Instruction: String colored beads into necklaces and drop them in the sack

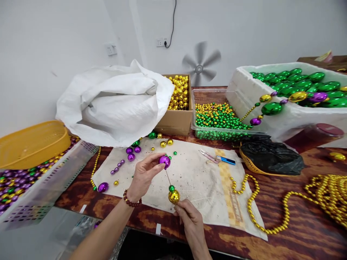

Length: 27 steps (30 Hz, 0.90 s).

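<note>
My left hand [143, 177], with a beaded bracelet on its wrist, pinches a shiny purple ball [164, 162] above the pale cloth [189, 177]. A thin line runs down from that ball to a small green bead [171, 188] and a gold ball [174, 196]. Just below the gold ball, the thumb and fingers of my right hand [191, 220] are pressed together; what lies between them is too small to make out. Purple balls [131, 157] and a row of small purple beads [116, 169] lie on the cloth to the left.
Scissors [207, 156] and a blue-handled tool [226, 160] lie on the cloth. Gold bead strings [287, 202] spread at right. Behind stand a carton [176, 121], a clear bead tray [211, 130] and a foam box [284, 122]. A bead crate [59, 177] is at left.
</note>
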Tool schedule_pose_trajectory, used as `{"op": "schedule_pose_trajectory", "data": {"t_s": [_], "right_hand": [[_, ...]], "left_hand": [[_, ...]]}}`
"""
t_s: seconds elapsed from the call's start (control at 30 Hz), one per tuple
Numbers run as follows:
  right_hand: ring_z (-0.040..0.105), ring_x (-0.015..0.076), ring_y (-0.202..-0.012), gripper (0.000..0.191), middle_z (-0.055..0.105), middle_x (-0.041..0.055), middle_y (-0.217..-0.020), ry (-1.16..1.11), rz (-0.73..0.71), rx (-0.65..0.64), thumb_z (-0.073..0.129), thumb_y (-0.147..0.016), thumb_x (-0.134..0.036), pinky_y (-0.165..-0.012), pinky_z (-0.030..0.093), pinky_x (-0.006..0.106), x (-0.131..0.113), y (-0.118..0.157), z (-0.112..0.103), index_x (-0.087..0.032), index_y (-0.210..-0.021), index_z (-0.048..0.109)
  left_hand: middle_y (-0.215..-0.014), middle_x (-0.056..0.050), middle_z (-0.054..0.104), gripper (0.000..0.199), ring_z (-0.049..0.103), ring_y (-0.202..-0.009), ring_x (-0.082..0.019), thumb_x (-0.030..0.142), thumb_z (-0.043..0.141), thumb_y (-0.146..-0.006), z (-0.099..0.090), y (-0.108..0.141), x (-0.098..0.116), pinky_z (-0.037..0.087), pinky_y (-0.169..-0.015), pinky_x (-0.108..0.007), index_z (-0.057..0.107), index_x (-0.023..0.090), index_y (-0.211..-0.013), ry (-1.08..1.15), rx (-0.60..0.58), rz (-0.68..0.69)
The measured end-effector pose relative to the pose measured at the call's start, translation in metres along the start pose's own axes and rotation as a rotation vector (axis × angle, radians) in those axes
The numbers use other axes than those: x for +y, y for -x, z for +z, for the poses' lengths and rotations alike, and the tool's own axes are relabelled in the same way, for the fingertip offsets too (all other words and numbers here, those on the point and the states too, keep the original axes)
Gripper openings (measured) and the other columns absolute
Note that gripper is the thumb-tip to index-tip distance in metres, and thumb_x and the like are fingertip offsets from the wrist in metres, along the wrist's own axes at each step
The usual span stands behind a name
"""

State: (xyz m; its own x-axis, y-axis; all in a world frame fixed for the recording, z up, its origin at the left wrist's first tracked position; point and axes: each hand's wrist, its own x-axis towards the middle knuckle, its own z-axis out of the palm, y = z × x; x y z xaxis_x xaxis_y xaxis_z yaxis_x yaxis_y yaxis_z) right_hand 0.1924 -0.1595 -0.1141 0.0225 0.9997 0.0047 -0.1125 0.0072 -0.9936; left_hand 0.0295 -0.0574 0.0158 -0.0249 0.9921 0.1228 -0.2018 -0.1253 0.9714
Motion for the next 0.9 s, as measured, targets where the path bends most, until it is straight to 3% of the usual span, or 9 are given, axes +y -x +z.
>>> {"op": "schedule_pose_trajectory", "data": {"t_s": [0.4, 0.63, 0.9], "right_hand": [[0.05, 0.0126, -0.055, 0.021, 0.061, 0.0013, -0.068, -0.047, 0.034, -0.004, 0.065, -0.089, -0.037, -0.052, 0.04, 0.024, -0.01, -0.007, 0.006, -0.02, -0.08, 0.076], [0.052, 0.0128, -0.057, 0.022, 0.06, 0.001, -0.066, -0.153, 0.034, 0.033, 0.068, -0.086, -0.037, -0.051, 0.04, 0.024, -0.023, -0.017, 0.018, -0.019, -0.074, 0.073], [0.052, 0.0117, -0.055, 0.02, 0.059, 0.0005, -0.066, -0.182, 0.047, 0.021, 0.069, -0.086, -0.035, -0.05, 0.04, 0.022, -0.02, -0.015, 0.018, -0.019, -0.076, 0.074]], "left_hand": [[-0.102, -0.006, 0.067, 0.03, 0.061, -0.085, -0.015, 0.028, 0.08, -0.076, 0.005, 0.011, -0.003, 0.054, -0.074, -0.025, 0.078, 0.025, -0.106, -0.043, -0.036, 0.027], [-0.104, -0.007, 0.064, 0.03, 0.061, -0.094, -0.017, 0.026, 0.077, -0.079, 0.01, 0.018, -0.005, 0.054, -0.082, -0.026, 0.076, 0.024, -0.109, -0.099, -0.068, 0.076], [-0.107, -0.007, 0.064, 0.03, 0.062, -0.097, -0.018, 0.024, 0.078, -0.079, 0.008, 0.021, -0.003, 0.055, -0.085, -0.027, 0.076, 0.025, -0.109, -0.131, -0.059, 0.11]]}}
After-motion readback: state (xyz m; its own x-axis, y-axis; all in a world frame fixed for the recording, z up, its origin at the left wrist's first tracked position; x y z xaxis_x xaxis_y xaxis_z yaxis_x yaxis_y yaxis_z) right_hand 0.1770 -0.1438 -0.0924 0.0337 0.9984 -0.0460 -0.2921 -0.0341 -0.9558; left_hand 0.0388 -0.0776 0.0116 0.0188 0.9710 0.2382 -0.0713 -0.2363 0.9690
